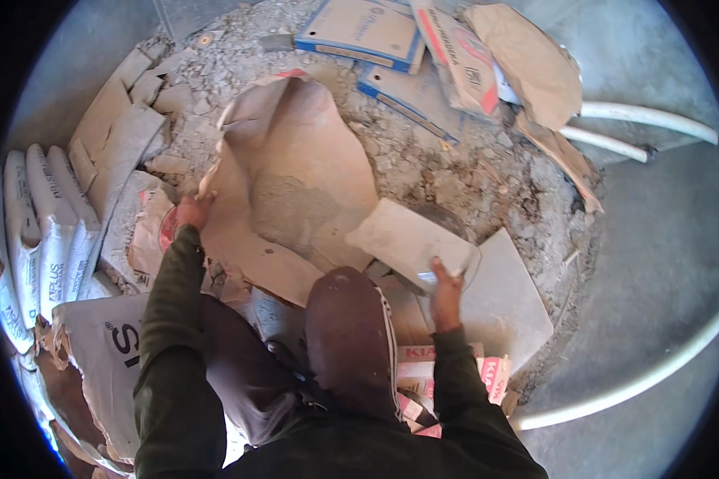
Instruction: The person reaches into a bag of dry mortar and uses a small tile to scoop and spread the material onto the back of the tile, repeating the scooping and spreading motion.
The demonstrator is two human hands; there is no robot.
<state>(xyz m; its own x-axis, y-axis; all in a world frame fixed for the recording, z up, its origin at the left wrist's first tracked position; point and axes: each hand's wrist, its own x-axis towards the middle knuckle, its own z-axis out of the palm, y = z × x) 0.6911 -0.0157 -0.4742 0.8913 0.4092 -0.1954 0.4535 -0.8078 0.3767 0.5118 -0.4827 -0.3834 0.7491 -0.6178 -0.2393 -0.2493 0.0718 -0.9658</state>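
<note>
In the head view a large torn-open paper sack [315,172] lies spread over the rubble, with grey powder [284,203] in its hollow. My left hand [192,209] is closed on its left edge, beside a crumpled paper scrap with red print [148,239]. My right hand [446,291] grips the lower right part of a pale flat board piece [411,235], thumb on top. Something dark and rounded, hard to make out, shows behind that board. A larger pale sheet [511,299] lies to the right of my right hand, and my knee [343,319] is between my hands.
Stacked white sacks [52,231] stand at left near broken board pieces [116,152]. Blue-edged boxes [355,36] and paper bags [527,56] lie on rubble [495,176] at the back. White pipes [647,116] cross the right, above grey floor [647,239]. Red-printed cartons [423,371] sit below my right hand.
</note>
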